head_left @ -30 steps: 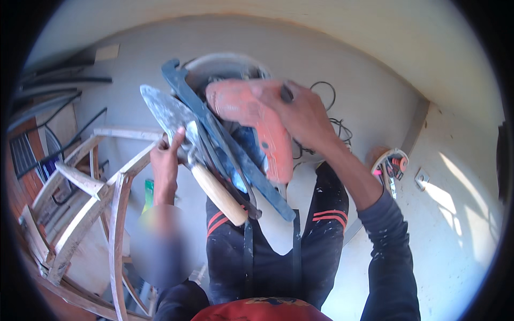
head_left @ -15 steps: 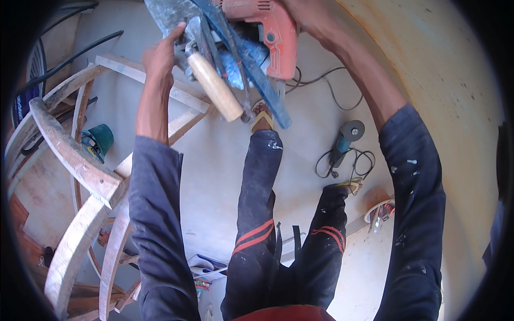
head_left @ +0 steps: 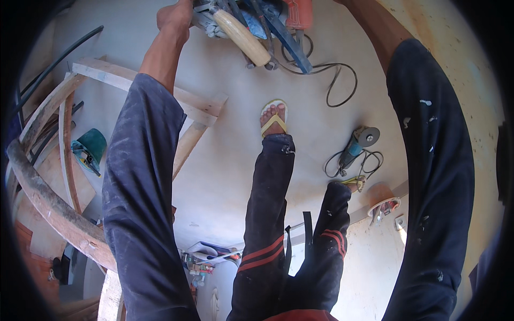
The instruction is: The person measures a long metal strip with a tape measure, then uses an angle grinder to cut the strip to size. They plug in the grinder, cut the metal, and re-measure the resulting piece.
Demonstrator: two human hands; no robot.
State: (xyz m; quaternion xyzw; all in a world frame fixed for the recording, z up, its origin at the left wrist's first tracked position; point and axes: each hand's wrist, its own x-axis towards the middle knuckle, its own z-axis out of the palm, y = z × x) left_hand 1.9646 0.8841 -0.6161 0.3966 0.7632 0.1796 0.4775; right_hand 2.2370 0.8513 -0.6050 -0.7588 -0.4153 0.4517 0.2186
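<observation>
- Pale concrete floor [head_left: 225,176] below, seen from a standing height, with sunlit patches off to the right.
- Left hand [head_left: 175,17] raised at the top edge, fingers closed around a bundle of tools: a trowel with a light wooden handle [head_left: 242,37] and grey metal parts bunched beside it.
- Right hand out of frame at the top; only the bare forearm [head_left: 375,27] and the dark paint-flecked sleeve [head_left: 433,160] visible, so grip impossible to tell.
- Orange power saw [head_left: 297,13] up at the top edge, just right of the wooden handle, with a blue metal guard [head_left: 286,40] slanting down from it; touching the bundle in the left hand.
- Black cable [head_left: 336,80] looping on the floor beneath the saw.
- Dark trousers with red stripes [head_left: 267,224] down the middle, one foot in a yellow sandal [head_left: 273,119] planted on the floor.
- Small angle grinder [head_left: 357,143] with a blue body lying on the floor to the right of the sandal, its cord coiled beside it.
- Curved wooden frame pieces [head_left: 51,203] stacked at the left, with straight planks [head_left: 198,107] crossing toward the centre.
- Green power tool [head_left: 90,148] resting among the wooden pieces at the left.
- Small clutter of coloured items [head_left: 206,257] on the floor near the lower middle, too small to make out.
</observation>
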